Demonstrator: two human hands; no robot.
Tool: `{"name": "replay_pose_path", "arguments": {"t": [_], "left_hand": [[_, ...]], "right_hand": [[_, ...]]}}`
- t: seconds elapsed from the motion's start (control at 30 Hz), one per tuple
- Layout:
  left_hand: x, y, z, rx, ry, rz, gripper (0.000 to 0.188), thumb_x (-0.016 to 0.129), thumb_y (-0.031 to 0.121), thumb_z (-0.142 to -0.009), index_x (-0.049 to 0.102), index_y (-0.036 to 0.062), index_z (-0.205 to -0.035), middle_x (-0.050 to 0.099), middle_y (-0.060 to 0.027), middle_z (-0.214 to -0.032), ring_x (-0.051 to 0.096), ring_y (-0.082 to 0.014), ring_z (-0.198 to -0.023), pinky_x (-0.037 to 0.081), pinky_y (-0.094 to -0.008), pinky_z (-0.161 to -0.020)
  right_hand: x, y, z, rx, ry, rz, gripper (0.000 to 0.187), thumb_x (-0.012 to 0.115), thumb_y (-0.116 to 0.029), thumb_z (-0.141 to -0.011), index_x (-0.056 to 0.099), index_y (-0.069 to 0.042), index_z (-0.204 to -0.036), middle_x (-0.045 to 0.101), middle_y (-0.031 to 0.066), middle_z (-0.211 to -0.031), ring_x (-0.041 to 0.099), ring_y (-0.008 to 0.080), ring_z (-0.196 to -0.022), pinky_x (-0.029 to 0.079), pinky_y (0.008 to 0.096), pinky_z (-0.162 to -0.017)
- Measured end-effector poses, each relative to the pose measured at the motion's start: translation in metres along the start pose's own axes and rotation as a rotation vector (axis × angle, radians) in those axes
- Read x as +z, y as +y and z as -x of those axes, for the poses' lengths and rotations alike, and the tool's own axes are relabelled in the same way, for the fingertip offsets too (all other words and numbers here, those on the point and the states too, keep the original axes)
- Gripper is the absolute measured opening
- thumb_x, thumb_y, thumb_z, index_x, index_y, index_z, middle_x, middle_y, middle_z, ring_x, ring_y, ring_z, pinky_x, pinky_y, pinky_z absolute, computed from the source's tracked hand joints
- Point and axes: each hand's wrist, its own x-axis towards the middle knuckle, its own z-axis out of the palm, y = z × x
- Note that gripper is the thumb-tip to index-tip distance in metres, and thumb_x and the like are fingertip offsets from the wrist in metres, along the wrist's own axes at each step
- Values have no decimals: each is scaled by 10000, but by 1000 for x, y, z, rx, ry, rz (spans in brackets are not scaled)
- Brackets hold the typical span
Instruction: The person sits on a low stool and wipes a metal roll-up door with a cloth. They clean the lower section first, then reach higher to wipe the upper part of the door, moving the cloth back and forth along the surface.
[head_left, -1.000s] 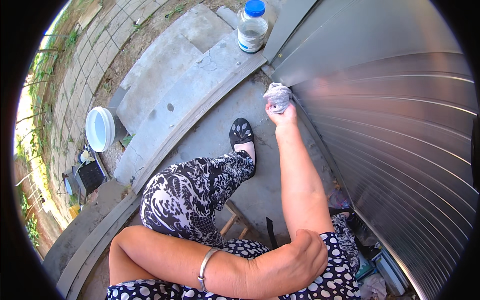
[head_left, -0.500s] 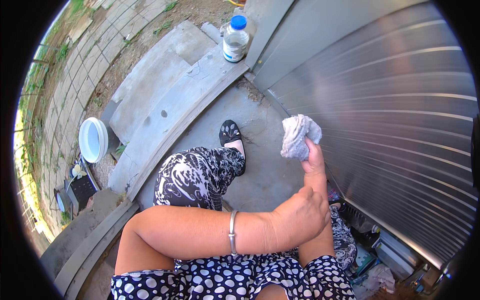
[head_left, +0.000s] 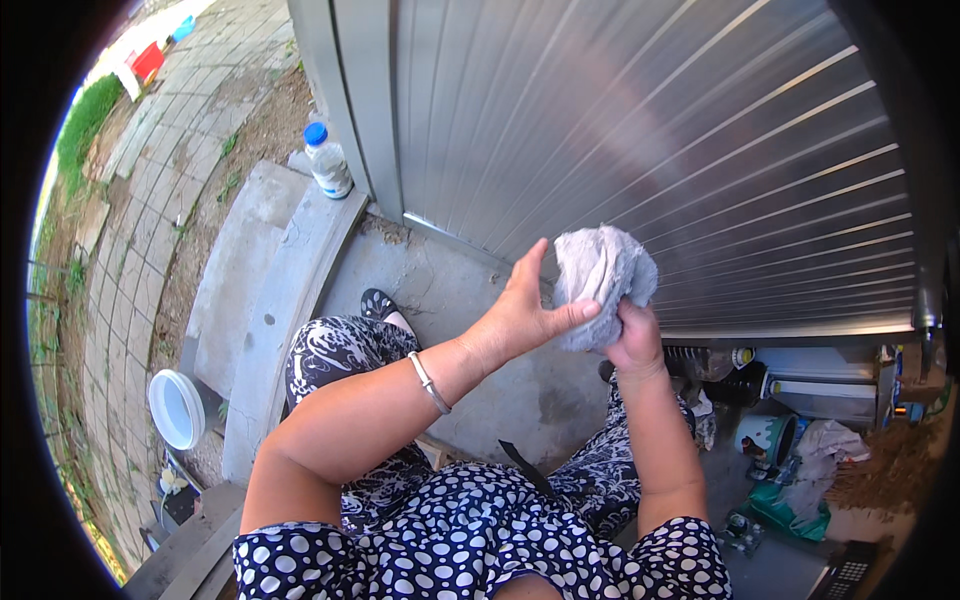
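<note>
A folded greyish-white cloth (head_left: 608,262) is bunched up in front of the ribbed metal door panel. My right hand (head_left: 638,342) grips its lower right edge, thumb in front and the other fingers mostly hidden behind it. At the cloth's left side is my left hand (head_left: 515,312), fingers apart; its thumb lies over the cloth's lower front and the forefinger points up beside it. Whether the left thumb presses on the cloth cannot be made out. A metal bangle (head_left: 430,383) circles my left wrist.
The ribbed metal door (head_left: 700,180) fills the upper right. A clear jar with a blue lid (head_left: 328,168) stands on the concrete step (head_left: 290,270). A white bucket (head_left: 178,410) is left of it. A paint-smeared pot (head_left: 765,437) and plastic bags (head_left: 820,460) lie at lower right.
My left hand has left the right forearm and come up, fingers spread, to the cloth's left side. My right hand still holds the cloth. The view has swung to the right.
</note>
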Motion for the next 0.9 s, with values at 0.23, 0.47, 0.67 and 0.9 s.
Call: {"name": "replay_pose_path", "arguments": {"t": [0.23, 0.47, 0.67, 0.9], "left_hand": [[50, -16, -10, 170, -205, 107, 1118, 805, 411, -745, 69, -12, -1472, 321, -184, -1445, 291, -272, -1371, 252, -387, -1127], [55, 4, -16, -56, -333, 399, 750, 752, 264, -827, 329, 24, -1398, 512, -89, -1275, 503, -199, -1184, 419, -360, -1013], [59, 54, -9, 188, -103, 343, 685, 750, 214, -831, 362, 3, -1355, 544, -94, -1234, 530, -186, -1145, 436, -330, -977], [17, 157, -10, 682, 351, 8, 475, 665, 126, -896, 412, 55, -1292, 572, -69, -1169, 575, -162, -1053, 480, -306, -912]], "right_hand": [[-21, 18, 30, -42, 160, 103, 391, 494, -155, -954, 472, -16, -1319, 550, 94, -1263, 516, 199, -1185, 404, 356, -1020], [-16, -21, 29, -284, 48, 469, 393, 564, -168, -947, 484, -3, -1295, 544, 81, -1264, 493, 176, -1189, 361, 320, -1038], [-26, -32, 31, -309, 168, 288, 646, 618, -324, -928, 326, -17, -1416, 477, 112, -1318, 560, 164, -1064, 455, 302, -894], [-23, -54, 45, -296, 199, 314, 621, 610, -299, -934, 331, -8, -1406, 486, 161, -1313, 607, 153, -925, 476, 277, -791]]}}
